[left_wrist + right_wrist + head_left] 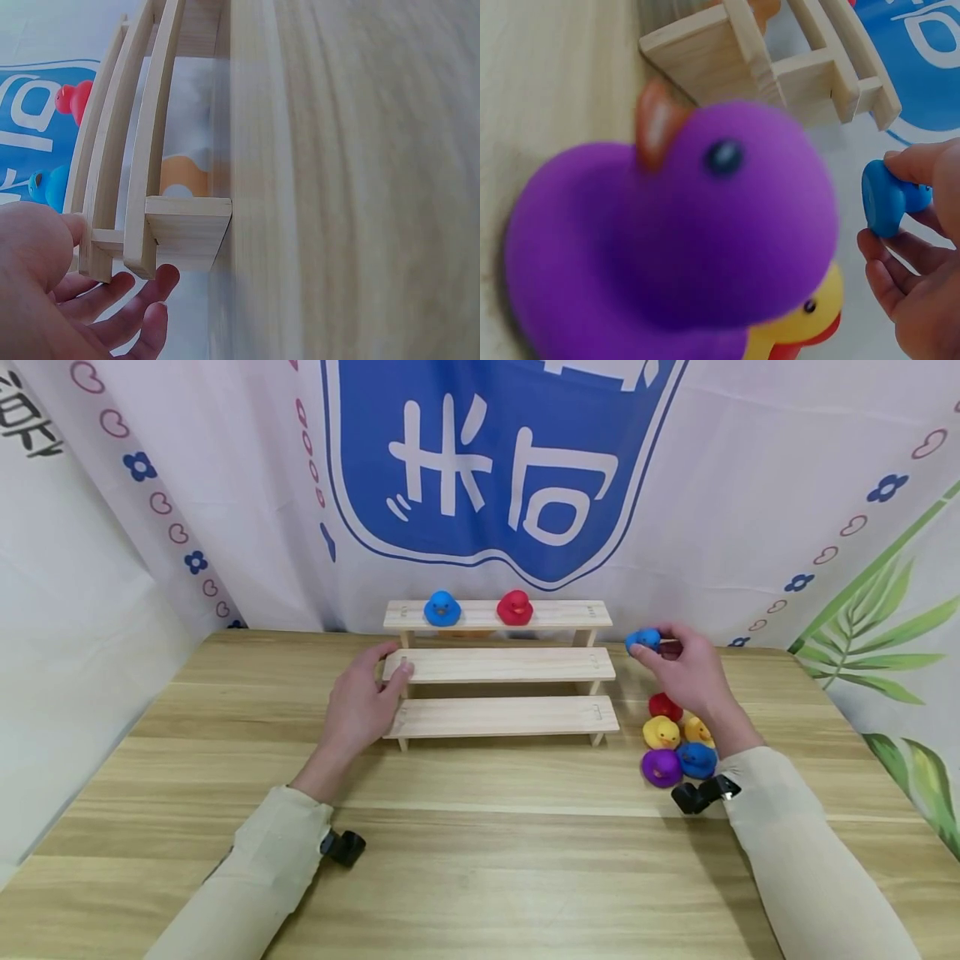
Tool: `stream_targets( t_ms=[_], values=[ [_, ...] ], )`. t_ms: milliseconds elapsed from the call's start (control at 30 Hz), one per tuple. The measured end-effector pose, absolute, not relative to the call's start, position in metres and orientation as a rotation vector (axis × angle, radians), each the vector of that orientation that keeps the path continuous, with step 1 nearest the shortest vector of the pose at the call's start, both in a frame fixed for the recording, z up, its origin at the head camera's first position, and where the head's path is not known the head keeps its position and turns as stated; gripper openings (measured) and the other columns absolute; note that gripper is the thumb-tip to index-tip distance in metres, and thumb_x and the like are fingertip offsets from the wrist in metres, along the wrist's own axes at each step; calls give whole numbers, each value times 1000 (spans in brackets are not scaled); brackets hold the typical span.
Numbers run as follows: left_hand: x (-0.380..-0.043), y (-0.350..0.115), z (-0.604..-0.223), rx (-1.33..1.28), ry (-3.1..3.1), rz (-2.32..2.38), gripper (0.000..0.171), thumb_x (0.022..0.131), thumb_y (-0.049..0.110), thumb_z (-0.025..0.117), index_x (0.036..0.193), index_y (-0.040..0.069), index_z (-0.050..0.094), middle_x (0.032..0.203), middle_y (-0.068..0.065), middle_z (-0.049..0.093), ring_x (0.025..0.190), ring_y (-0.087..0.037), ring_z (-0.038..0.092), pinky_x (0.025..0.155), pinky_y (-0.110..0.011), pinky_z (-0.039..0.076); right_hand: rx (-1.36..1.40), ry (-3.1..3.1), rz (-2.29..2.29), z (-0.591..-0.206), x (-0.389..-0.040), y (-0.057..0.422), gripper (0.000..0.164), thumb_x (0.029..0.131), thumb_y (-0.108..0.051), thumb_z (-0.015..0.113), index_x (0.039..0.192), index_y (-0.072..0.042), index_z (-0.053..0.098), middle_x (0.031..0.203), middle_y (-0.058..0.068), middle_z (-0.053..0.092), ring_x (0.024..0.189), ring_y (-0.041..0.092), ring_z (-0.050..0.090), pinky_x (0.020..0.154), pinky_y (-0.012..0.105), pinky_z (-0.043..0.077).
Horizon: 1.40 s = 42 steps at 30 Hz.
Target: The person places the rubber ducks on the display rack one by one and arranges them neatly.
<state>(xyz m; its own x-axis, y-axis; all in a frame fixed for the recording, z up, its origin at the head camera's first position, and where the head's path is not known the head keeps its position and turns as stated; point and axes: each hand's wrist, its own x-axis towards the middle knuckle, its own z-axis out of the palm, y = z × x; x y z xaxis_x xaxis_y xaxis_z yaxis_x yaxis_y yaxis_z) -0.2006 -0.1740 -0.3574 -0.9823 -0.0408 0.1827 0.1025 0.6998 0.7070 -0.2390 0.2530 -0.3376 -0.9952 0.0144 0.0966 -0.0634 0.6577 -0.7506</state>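
A three-tier wooden display stand (pixel 502 667) stands on the table, with a blue rubber duck (pixel 442 609) and a red rubber duck (pixel 515 608) on its top tier. My left hand (pixel 362 697) holds the left end of the middle tier, thumb on top and fingers beneath, as the left wrist view shows. Off the stand's right end, my right hand (pixel 693 670) pinches another blue rubber duck (pixel 886 199) between thumb and fingers, above the table. Below that hand sits a cluster of ducks, with a purple duck (pixel 662 768) at its front.
In the cluster are also a blue duck (pixel 697 761), two yellow ducks, one of them a yellow duck (pixel 662 732) at the left, and a red duck (pixel 664 707) at the back. A printed curtain (pixel 262 543) hangs behind the wooden table (pixel 495 860).
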Motion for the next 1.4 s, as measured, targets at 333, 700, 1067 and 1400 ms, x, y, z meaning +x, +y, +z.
stream_targets(
  t_ms=[333, 700, 1067, 1400],
  values=[
    [-201, -174, -359, -41, -2730, -1152, 56, 111, 42, 53, 158, 10, 49, 154, -18, 57, 71, -22, 61, 63, -34, 46, 64, -2664, 1288, -321, -239, 236, 71, 101, -56, 66, 152, -8, 53, 145, 16, 59, 131, 34, 57, 99, 25, 54],
    [-201, -174, -358, -43, -2721, -1164, 56, 111, 41, 53, 157, 10, 49, 148, -18, 60, 62, -18, 54, 56, -33, 43, 135, -2587, 1346, -308, -248, 219, 61, 101, -47, 70, 149, -10, 58, 145, 14, 60, 133, 31, 56, 111, 37, 53],
    [-202, -174, -359, -47, -2721, -1162, 56, 111, 40, 54, 157, 10, 49, 147, -18, 60, 65, -20, 58, 57, -32, 45, 189, -2581, 1382, -310, -254, 200, 57, 102, -41, 72, 146, -7, 58, 140, 15, 61, 129, 32, 56, 117, 47, 46],
    [-202, -175, -360, -49, -2720, -1165, 56, 111, 40, 54, 158, 10, 49, 152, -19, 58, 68, -21, 60, 58, -33, 45, 219, -2582, 1342, -311, -261, 188, 55, 101, -40, 72, 144, -7, 60, 139, 13, 63, 128, 31, 53, 115, 48, 45]
  ],
)
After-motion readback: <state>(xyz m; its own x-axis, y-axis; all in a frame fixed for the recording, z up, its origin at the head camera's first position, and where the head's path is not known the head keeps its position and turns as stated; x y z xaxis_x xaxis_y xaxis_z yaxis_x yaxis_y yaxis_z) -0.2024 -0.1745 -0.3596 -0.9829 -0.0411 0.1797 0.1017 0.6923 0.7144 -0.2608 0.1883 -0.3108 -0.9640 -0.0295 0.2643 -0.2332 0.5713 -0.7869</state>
